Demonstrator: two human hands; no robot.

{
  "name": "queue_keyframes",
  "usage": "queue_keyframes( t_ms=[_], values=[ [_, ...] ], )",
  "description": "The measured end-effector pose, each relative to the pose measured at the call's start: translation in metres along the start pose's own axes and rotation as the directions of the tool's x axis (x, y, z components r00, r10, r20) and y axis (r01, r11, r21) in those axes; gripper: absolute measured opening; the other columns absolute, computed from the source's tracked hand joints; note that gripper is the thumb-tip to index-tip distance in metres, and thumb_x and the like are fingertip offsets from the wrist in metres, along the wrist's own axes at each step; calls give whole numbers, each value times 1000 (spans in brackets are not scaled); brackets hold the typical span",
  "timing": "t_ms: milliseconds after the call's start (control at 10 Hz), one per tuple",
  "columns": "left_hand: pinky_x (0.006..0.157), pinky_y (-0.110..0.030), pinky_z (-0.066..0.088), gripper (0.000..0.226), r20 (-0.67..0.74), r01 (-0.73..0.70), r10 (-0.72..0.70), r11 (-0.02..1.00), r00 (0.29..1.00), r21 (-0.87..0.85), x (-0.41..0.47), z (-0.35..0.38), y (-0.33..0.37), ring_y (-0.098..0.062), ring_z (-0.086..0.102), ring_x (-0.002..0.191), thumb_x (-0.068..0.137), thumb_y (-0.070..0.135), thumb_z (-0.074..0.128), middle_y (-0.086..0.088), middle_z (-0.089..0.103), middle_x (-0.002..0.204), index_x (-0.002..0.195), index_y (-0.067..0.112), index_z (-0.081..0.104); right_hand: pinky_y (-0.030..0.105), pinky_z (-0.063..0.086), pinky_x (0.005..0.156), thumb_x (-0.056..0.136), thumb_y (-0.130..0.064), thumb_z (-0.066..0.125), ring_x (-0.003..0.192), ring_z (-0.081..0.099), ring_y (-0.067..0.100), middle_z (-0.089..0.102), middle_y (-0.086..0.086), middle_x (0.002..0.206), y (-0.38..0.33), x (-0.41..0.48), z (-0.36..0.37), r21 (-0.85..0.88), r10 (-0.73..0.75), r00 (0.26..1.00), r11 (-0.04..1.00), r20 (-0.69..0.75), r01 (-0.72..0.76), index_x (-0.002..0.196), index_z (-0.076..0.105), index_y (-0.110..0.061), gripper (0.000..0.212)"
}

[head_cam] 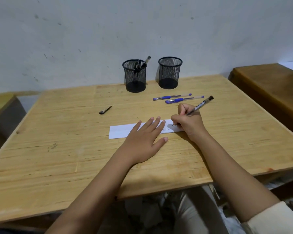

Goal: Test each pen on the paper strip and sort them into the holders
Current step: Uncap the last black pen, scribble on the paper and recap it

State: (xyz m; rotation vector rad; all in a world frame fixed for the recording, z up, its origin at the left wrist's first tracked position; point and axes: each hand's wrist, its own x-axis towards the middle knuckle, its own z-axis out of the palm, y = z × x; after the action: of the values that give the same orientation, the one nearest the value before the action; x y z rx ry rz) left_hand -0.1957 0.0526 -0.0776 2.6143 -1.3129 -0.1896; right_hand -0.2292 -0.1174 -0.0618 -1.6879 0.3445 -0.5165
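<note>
Wooden table, left hand flat on paper strip, right hand fingers pinching black pen, tip on strip.

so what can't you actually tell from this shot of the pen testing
Head view only:
- Pen tip's fresh mark: too small, partly behind the right hand.
- Middle of paper strip: under the left hand.
- Pen count in left holder: mesh obscures it.
- Scribbles' ink colour: too small.
</note>
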Motion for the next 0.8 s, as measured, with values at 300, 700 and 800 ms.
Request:
queue_keyframes(
  t_ms=[300, 700, 800],
  values=[
    [119, -35, -7, 55, 15, -3, 4, 1000, 1000, -23, 0, -2, 1, -4, -10, 144, 96, 52, 17, 13, -7, 158, 147, 39, 1, 24, 30, 48, 53, -7, 58, 48, 30, 16, 32, -3, 47, 2, 1, 1, -40, -32, 998, 999, 53, 34, 45, 32, -20, 29],
    [118, -36, -7, 55, 31, 1, -1, 1000, 1000, -9, 1, -3, 1, -5, -11, 145, 97, 52, 17, 12, -7, 158, 147, 38, 1, 22, 35, 44, 66, 11, 59, 42, 35, 9, 36, -5, 45, 2, 4, 0, -57, -38, 996, 997, 85, 43, 48, 33, -15, 40],
    [118, -36, -7, 55, 29, 2, -2, 1000, 1000, -5, 1, -3, 1, -5, -11, 145, 97, 52, 17, 12, -7, 158, 147, 38, 1, 23, 35, 46, 66, 9, 59, 46, 35, 11, 34, -1, 49, 2, 3, 1, -92, -47, 996, 994, 69, 53, 49, 33, -15, 39]
  ],
)
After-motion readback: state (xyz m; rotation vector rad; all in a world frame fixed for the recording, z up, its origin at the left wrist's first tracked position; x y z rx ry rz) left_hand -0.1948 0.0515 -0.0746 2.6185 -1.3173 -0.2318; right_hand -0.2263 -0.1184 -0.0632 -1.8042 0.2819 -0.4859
